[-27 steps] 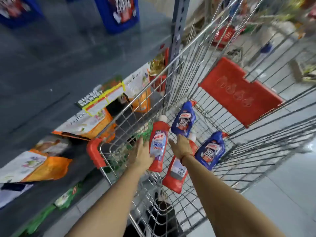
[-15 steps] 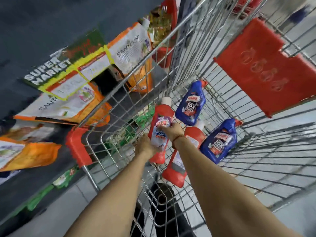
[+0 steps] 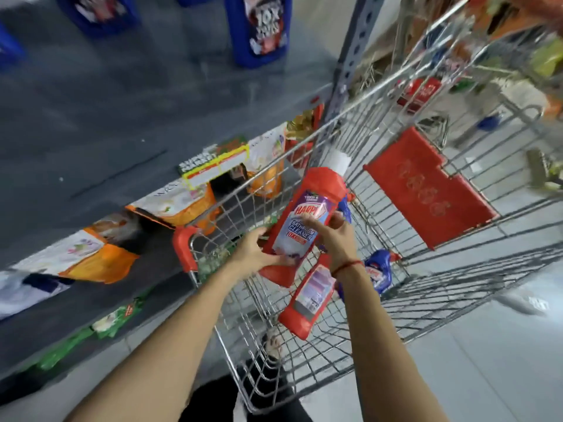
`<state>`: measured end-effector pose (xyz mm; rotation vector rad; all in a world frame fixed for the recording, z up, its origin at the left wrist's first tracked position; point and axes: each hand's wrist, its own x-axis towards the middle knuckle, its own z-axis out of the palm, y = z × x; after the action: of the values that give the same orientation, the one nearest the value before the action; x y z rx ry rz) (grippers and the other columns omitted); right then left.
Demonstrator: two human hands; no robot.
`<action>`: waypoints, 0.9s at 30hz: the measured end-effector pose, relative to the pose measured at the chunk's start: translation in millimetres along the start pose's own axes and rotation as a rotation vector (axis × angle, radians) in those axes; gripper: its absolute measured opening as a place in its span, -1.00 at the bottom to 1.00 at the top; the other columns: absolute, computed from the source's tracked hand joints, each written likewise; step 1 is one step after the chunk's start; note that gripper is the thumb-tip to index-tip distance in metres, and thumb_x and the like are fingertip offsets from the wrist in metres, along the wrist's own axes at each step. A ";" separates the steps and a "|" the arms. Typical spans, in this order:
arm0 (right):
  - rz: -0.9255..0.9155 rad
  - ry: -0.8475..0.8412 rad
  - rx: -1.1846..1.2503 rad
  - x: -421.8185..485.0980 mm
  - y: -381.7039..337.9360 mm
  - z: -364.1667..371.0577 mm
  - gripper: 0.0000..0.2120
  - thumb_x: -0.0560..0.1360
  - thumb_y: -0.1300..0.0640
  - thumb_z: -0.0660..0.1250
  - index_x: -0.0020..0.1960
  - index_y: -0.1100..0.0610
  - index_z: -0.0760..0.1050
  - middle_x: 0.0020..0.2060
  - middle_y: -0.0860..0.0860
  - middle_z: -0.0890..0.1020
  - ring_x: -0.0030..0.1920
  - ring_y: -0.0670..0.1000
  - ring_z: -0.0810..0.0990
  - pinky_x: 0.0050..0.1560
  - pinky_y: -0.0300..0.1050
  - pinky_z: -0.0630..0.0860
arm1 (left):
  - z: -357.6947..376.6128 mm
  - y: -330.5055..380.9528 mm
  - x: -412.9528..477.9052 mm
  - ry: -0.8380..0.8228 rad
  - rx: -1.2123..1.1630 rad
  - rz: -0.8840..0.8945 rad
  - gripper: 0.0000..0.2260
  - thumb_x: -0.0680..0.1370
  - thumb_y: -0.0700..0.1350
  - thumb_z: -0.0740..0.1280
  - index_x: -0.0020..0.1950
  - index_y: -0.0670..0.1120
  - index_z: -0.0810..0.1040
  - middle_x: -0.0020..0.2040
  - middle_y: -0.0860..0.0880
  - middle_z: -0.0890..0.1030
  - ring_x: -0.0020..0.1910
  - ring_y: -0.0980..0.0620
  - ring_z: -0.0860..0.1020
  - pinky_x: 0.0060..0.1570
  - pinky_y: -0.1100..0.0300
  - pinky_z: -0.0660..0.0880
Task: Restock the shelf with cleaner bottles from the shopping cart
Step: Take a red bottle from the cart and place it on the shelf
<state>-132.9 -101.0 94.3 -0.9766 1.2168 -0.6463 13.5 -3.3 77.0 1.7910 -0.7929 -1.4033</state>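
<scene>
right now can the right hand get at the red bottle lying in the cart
Probably not yet: the right hand and left hand both hold a raised red bottle. The lying bottle sits uncovered just below.

Pale tiled floor (image 3: 487, 376); grey perforated steel upright (image 3: 355, 56); even light.

The red cleaner bottle (image 3: 307, 220) at the frame's centre has a white cap and a purple-and-white label with red and blue lettering. Below it lies a second red bottle (image 3: 307, 300) with a pale label; 1 blue bottle (image 3: 379, 274) sits lower right. The silver wire cart (image 3: 396, 300) carries a red flap (image 3: 426, 190) and red corner guard (image 3: 184, 248). The grey shelf (image 3: 122, 117) holds blue bottles (image 3: 259, 28) at the top and orange-and-white pouches (image 3: 179, 205) below.
</scene>
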 end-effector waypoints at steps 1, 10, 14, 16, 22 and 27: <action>-0.059 -0.018 -0.023 -7.5 -17.0 5.8 -0.81 0.35 0.35 0.47 -0.08 0.21 0.56 -0.22 0.05 0.71 -0.20 -0.02 0.67 -0.16 -0.14 0.61 | -5.8 10.7 -7.1 0.018 -0.017 0.036 -0.43 0.18 -0.17 0.61 0.15 -0.01 0.54 0.02 -0.02 0.66 -0.01 0.07 0.62 0.00 0.18 0.57; -0.471 -0.385 -0.067 -96.6 -158.8 121.8 -0.69 0.27 0.52 0.45 -0.09 0.25 0.51 -0.36 -0.09 0.72 -0.32 -0.15 0.67 -0.28 -0.28 0.61 | -107.3 90.2 -107.9 0.334 -0.225 0.389 -0.46 0.18 -0.36 0.55 0.11 -0.09 0.57 -0.14 0.10 0.65 -0.24 0.31 0.60 -0.19 0.44 0.52; -0.629 -0.638 -0.147 -145.9 -192.9 204.6 -0.61 0.25 0.48 0.48 -0.10 0.07 0.54 -0.30 -0.15 0.74 -0.27 -0.17 0.69 -0.25 -0.30 0.61 | -190.4 92.4 -177.4 0.562 -0.205 0.502 -0.55 0.19 -0.34 0.55 -0.03 0.01 0.56 -0.25 0.26 0.68 -0.21 0.33 0.62 -0.19 0.42 0.51; -0.694 -0.723 -0.193 -172.4 -198.5 253.2 -0.59 0.24 0.45 0.51 -0.09 0.04 0.53 -0.28 -0.17 0.73 -0.23 -0.17 0.69 -0.22 -0.30 0.62 | -233.9 86.3 -213.1 0.701 -0.184 0.516 -0.56 0.19 -0.35 0.56 -0.10 0.04 0.53 -0.25 0.19 0.68 -0.26 0.35 0.60 -0.23 0.45 0.50; -0.793 -0.875 -0.356 -240.1 -181.6 383.4 -0.53 0.25 0.37 0.55 0.09 0.26 0.46 -0.01 0.16 0.68 -0.02 0.09 0.68 0.05 0.10 0.63 | -338.2 38.7 -311.5 0.859 -0.083 0.520 -0.63 0.28 -0.14 0.55 -0.03 0.14 0.51 -0.04 0.11 0.61 -0.09 0.26 0.61 -0.10 0.45 0.52; -0.800 -1.032 -0.495 -290.7 -154.5 469.2 -0.47 0.30 0.23 0.55 0.19 0.20 0.41 0.09 0.08 0.64 0.05 0.01 0.63 0.13 -0.06 0.58 | -396.3 -11.5 -368.4 1.018 -0.150 0.493 -0.54 0.11 -0.04 0.58 -0.05 -0.03 0.52 -0.09 0.02 0.62 -0.10 0.03 0.61 -0.07 0.28 0.59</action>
<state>257.7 198.2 388.3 -1.9247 0.0071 -0.3202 319.3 368.1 324.7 1.7183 -0.4809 -0.1413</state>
